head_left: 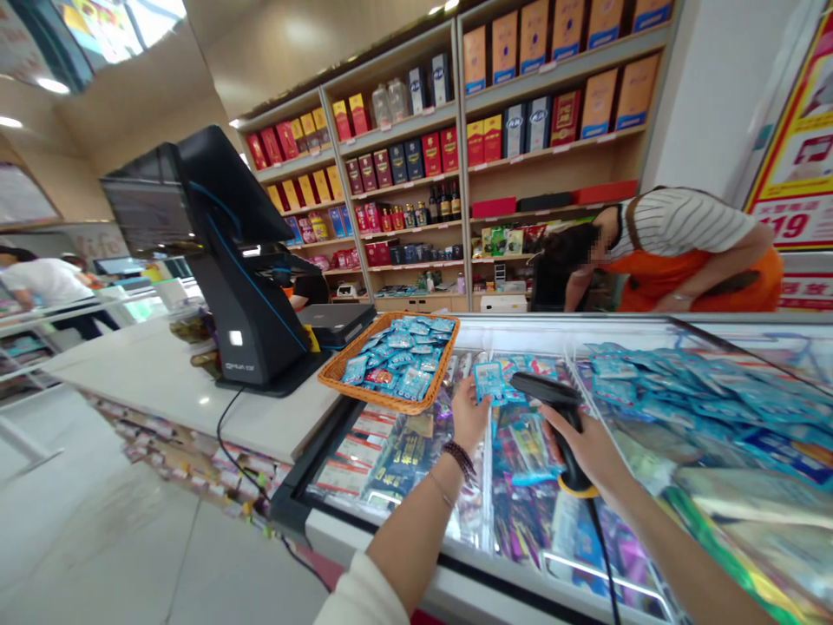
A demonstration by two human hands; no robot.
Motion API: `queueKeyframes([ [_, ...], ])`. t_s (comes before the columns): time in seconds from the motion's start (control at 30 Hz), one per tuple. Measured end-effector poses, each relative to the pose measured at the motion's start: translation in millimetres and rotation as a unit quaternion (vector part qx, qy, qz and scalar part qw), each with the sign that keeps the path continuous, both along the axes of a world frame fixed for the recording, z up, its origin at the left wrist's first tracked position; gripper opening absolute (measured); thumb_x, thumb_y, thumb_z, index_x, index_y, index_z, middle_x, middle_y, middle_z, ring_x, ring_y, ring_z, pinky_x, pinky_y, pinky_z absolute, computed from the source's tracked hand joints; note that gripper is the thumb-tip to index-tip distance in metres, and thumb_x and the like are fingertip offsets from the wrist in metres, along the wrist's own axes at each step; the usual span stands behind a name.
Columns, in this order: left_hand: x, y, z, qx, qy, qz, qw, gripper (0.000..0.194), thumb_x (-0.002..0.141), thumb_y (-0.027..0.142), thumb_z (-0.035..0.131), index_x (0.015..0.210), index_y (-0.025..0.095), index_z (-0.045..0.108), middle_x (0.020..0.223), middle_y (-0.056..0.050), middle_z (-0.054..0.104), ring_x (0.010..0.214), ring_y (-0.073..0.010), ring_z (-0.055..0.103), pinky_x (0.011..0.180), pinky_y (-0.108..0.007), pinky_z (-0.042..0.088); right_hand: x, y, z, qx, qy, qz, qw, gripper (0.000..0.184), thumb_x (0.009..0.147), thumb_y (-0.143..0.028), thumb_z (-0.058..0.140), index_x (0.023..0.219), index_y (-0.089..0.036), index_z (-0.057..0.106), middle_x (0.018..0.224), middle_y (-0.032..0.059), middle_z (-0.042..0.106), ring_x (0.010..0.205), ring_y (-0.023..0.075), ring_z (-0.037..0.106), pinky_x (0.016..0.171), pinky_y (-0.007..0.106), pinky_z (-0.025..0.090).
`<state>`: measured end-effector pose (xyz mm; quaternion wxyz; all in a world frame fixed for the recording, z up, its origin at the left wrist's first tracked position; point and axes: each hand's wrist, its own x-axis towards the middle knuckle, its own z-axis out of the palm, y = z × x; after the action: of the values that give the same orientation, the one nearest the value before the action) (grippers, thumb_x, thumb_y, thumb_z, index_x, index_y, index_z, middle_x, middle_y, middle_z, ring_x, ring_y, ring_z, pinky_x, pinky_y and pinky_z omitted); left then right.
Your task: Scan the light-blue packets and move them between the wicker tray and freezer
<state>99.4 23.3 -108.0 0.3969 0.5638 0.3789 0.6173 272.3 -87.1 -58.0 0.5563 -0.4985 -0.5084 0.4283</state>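
Observation:
In my left hand (pixel 469 410) is a small light-blue snack packet (pixel 491 382), held up over the glass display case (pixel 364 512). My right hand (pixel 589 447) grips a black barcode scanner (pixel 565 425) with a yellow ring at its base and a cord hanging down. The scanner's head is just right of the packet and angled toward it. To the left of my left hand, an orange woven basket (pixel 426 402) holds many similar blue packets (pixel 396 347).
A dark point-of-sale terminal (pixel 227 269) stands on the white counter (pixel 273 425) at left. More blue packets (pixel 703 391) lie in a heap at right. A co-worker in an orange apron (pixel 703 273) bends over behind the case. Shelves (pixel 459 113) of boxed goods line the back.

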Motion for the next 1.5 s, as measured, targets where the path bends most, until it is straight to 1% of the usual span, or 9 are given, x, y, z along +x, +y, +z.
queueKeyframes([
  [0.23,-2.5,-2.3,3.4,0.015,0.018,-0.002,1.000,0.031,0.076,0.006,0.066,0.104,0.019,0.072,0.104,-0.007,0.078,0.095,-0.0211,0.074,0.090,-0.036,0.059,-2.0,-3.0,4.7,0.006,-0.030,0.010,0.999,0.054,0.080,-0.068,0.070,0.055,-0.022,0.058,0.038,0.0006,0.055,0.035,0.0131,0.049,0.042,0.027,0.039],
  [0.47,-2.5,-2.6,3.6,0.018,0.024,0.001,1.000,0.030,0.077,0.007,0.066,0.104,0.017,0.072,0.102,-0.007,0.079,0.093,-0.0201,0.074,0.087,-0.033,0.058,-1.6,-2.7,3.8,0.005,-0.034,0.009,0.999,0.053,0.080,-0.067,0.070,0.055,-0.022,0.058,0.039,0.0006,0.055,0.035,0.0129,0.049,0.042,0.027,0.040],
  [0.7,-3.6,-1.0,2.8,0.011,0.030,0.000,0.999,0.030,0.077,0.007,0.067,0.104,0.018,0.072,0.101,-0.007,0.079,0.093,-0.0213,0.075,0.088,-0.034,0.058,-3.3,-4.7,5.0,0.013,-0.044,0.002,0.999,0.053,0.081,-0.067,0.068,0.055,-0.022,0.058,0.038,0.0008,0.055,0.034,0.0133,0.048,0.041,0.027,0.040],
  [0.93,-5.0,-1.4,3.1,0.013,0.034,0.003,0.999,0.032,0.077,0.007,0.066,0.106,0.019,0.072,0.101,-0.007,0.079,0.093,-0.0225,0.075,0.088,-0.036,0.059,-5.3,-8.0,8.9,0.013,-0.044,-0.005,0.999,0.054,0.079,-0.069,0.068,0.053,-0.022,0.058,0.038,0.0012,0.055,0.034,0.0137,0.048,0.041,0.027,0.039],
  [1.13,-3.9,-1.4,2.2,0.017,0.025,0.007,1.000,0.033,0.076,0.006,0.065,0.105,0.020,0.072,0.101,-0.006,0.079,0.093,-0.0209,0.074,0.089,-0.035,0.059,-5.6,-8.9,8.8,0.013,-0.046,-0.006,0.999,0.053,0.081,-0.066,0.068,0.054,-0.022,0.058,0.039,0.0011,0.055,0.035,0.0130,0.048,0.042,0.027,0.040],
  [1.3,-3.9,-1.8,3.1,0.011,0.023,-0.001,1.000,0.028,0.077,0.013,0.071,0.104,0.019,0.072,0.102,-0.007,0.078,0.094,-0.0212,0.074,0.091,-0.036,0.059,-3.0,-4.2,6.1,0.001,-0.001,-0.009,1.000,0.053,0.074,-0.070,0.073,0.055,-0.023,0.056,0.039,-0.0005,0.053,0.033,0.0130,0.047,0.038,0.027,0.039],
  [1.4,-3.5,-5.5,5.7,0.004,0.020,-0.012,1.000,0.028,0.077,0.021,0.077,0.105,0.018,0.070,0.101,-0.009,0.078,0.095,-0.0224,0.075,0.089,-0.037,0.059,6.7,-3.9,6.6,0.006,0.018,-0.026,0.999,0.053,0.071,-0.072,0.073,0.056,-0.023,0.057,0.039,-0.0009,0.054,0.032,0.0133,0.048,0.037,0.027,0.038],
  [1.47,-1.4,-8.8,7.8,-0.016,0.017,-0.010,1.000,0.033,0.074,0.027,0.081,0.104,0.018,0.069,0.099,-0.010,0.078,0.092,-0.0228,0.075,0.083,-0.035,0.061,19.6,-6.0,7.6,0.020,0.023,-0.039,0.999,0.053,0.073,-0.071,0.072,0.057,-0.023,0.057,0.040,-0.0007,0.055,0.033,0.0130,0.048,0.037,0.026,0.038],
  [1.5,0.6,-10.4,8.7,-0.035,0.018,-0.016,0.999,0.038,0.073,0.030,0.083,0.106,0.018,0.068,0.097,-0.009,0.078,0.088,-0.0226,0.075,0.076,-0.033,0.061,28.1,-7.8,8.3,0.029,0.027,-0.049,0.998,0.052,0.074,-0.070,0.072,0.057,-0.023,0.058,0.041,-0.0008,0.055,0.033,0.0128,0.048,0.037,0.026,0.039],
])
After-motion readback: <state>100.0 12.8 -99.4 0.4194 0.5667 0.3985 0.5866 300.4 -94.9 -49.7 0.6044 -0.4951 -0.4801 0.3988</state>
